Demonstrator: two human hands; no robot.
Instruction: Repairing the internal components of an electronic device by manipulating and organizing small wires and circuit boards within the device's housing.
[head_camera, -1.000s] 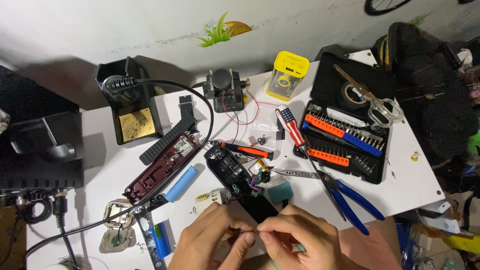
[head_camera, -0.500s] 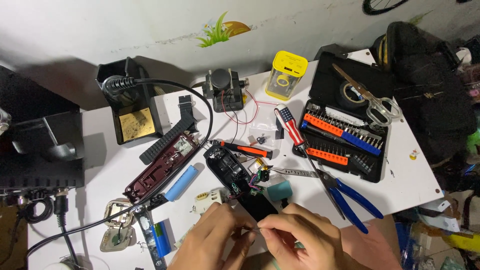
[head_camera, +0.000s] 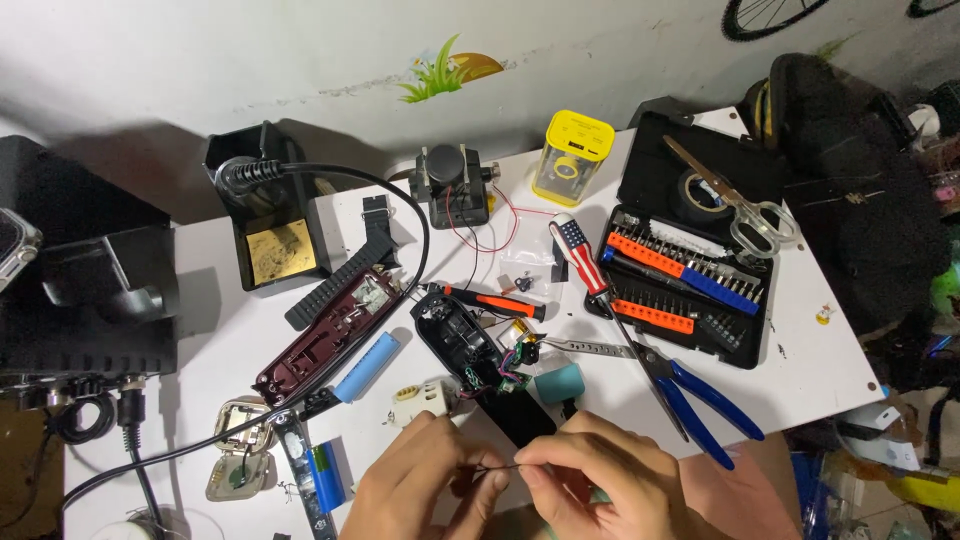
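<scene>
At the far left a black box-shaped device (head_camera: 85, 290) is seen beside the white bench (head_camera: 820, 330). A black soldering-iron stand (head_camera: 265, 215) with a yellowed sponge is placed behind a dark red housing shell (head_camera: 325, 335), and a blue cylindrical cell (head_camera: 366, 367) lies just beside that shell. At the bottom edge the left hand (head_camera: 420, 485) is closed in a narrow pinch grip on a thin dark wire (head_camera: 495, 468), which is stretched across to the right hand (head_camera: 600, 480), whose thumb and forefinger are likewise pinched on it. The wire is held just in front of an opened black device body (head_camera: 480, 365), from which coloured leads spill. An orange-handled screwdriver (head_camera: 495, 301) lies behind that body. Further right, blue-handled pliers (head_camera: 695, 400) rest on the bench in front of an open bit-set case (head_camera: 690, 270), with scissors (head_camera: 740, 205) and a roll of tape (head_camera: 697, 193) laid in its lid.
</scene>
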